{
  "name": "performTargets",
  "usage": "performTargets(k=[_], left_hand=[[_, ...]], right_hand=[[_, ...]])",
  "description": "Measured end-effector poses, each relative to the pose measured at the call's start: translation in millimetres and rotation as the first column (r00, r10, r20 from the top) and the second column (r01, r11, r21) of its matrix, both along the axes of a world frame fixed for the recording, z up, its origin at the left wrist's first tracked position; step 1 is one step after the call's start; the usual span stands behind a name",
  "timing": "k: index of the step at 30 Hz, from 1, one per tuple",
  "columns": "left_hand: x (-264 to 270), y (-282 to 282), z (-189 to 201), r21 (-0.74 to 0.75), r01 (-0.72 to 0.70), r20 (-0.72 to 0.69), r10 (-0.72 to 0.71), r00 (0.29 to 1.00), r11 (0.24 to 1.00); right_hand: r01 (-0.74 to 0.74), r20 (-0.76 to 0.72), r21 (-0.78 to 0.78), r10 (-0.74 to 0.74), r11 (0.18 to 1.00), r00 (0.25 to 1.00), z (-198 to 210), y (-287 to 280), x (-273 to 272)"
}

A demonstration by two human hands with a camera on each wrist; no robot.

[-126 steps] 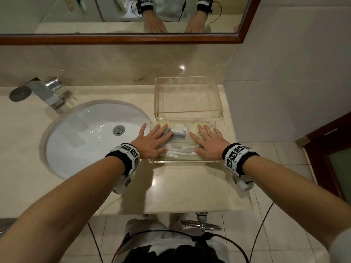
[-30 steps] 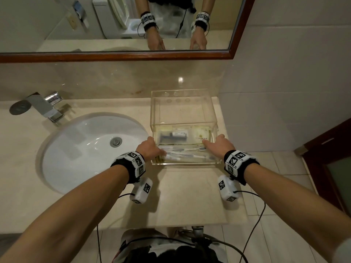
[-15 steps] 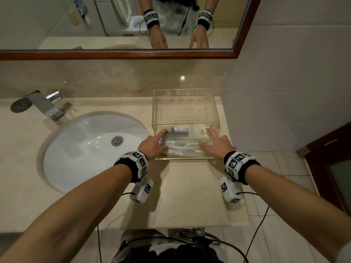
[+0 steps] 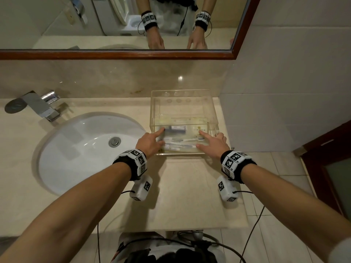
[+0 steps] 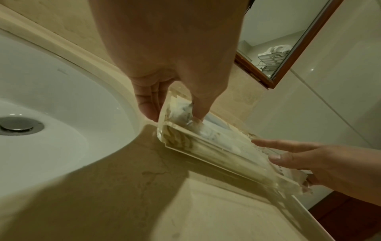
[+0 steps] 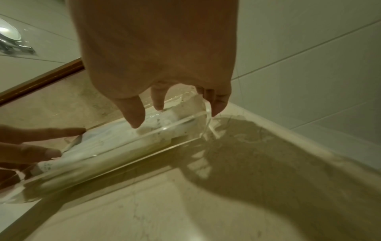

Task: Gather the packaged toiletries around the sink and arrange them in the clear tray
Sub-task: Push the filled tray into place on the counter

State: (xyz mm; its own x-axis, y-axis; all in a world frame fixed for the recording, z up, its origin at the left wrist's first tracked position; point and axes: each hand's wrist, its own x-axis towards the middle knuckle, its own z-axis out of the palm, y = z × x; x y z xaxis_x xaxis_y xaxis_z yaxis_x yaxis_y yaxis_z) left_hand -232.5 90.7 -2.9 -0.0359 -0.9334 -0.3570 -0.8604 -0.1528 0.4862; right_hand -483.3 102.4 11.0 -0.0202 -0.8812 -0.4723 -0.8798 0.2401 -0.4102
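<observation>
The clear tray [image 4: 180, 152] lies on the counter right of the sink, its far part under a clear acrylic stand [image 4: 182, 95]. Inside lie packaged toiletries [image 4: 179, 144]: wrapped toothbrushes, a small tube [image 4: 177, 128] and a yellowish sachet [image 4: 201, 128]. My left hand [image 4: 152, 143] straddles the tray's left wall [image 5: 163, 117], one finger inside on the packages [image 5: 210, 130] and the others outside, index pointing forward. My right hand [image 4: 210, 144] rests spread over the right end, thumb and index above the packages [image 6: 115, 140], the other fingers beyond the right wall [image 6: 208, 110].
The white sink basin [image 4: 79, 149] sits left of the tray, with a chrome faucet [image 4: 41, 107] behind it. A tiled wall [image 4: 284, 92] stands close on the right and a mirror [image 4: 114, 25] hangs above. The counter's front edge [image 4: 171, 227] is near my body.
The tray has slid a little away from me, further under the acrylic stand. Both hands went from gripping its ends to lying over it with index fingers stretched forward.
</observation>
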Motion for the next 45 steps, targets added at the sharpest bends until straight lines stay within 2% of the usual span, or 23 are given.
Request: performTargets(k=[15, 24, 28, 35, 45], left_hand=[[-5.4, 0.0, 7.9, -0.062, -0.114, -0.124, 0.106, 0.987, 0.992], [-2.2, -4.1, 8.1, -0.023, -0.118, -0.191, 0.112, 0.975, 0.993], [-2.2, -5.2, 5.1, -0.003, -0.147, -0.250, 0.142, 0.958, 0.989], [-4.5, -7.7, 5.4, -0.042, -0.177, -0.272, 0.159, 0.949, 0.983], [-8.0, -11.7, 4.5, -0.078, -0.262, -0.326, 0.224, 0.918, 0.962]], right_hand=[[0.021, -0.026, -0.114, -0.024, 0.993, 0.999, -14.3, -12.6, 4.4], [0.108, 0.124, -0.184, -0.086, 0.977, 0.989, -9.1, -12.2, 2.4], [0.121, 0.143, -0.196, -0.093, 0.973, 0.985, -9.5, -9.8, 3.3], [-0.069, -0.017, -0.185, 0.067, 0.980, 0.998, -16.6, -9.6, 2.0], [-0.128, -0.142, -0.260, 0.094, 0.957, 0.985, -27.4, -8.8, 3.8]])
